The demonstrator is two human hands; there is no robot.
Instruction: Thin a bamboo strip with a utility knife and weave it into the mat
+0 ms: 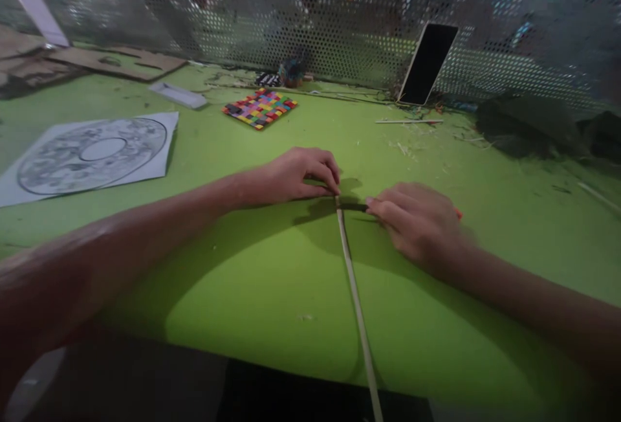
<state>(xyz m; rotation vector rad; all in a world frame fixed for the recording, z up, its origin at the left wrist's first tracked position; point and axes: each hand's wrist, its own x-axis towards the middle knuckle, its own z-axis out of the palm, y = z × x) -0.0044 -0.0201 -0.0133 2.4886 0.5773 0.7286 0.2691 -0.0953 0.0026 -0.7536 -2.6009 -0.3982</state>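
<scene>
A long, thin, pale strip, like split bamboo (356, 299), runs over the green table and past its front edge. My left hand (305, 176) pinches the strip's far end between thumb and fingers. My right hand (422, 228) is closed around a knife (353, 206) with a slim dark blade. The blade lies across the strip just below my left fingertips and seems to touch it. An orange bit of the handle shows behind my right hand; the rest of the handle is hidden in my grip.
On the green table (272, 292) lie a printed sheet (167, 144), a colourful woven mat (261, 109), a shallow white tray (178, 95) and cardboard (121, 61). A phone (429, 63) leans on the perforated metal screen (252, 14). Thin sticks and shavings lie at the back right.
</scene>
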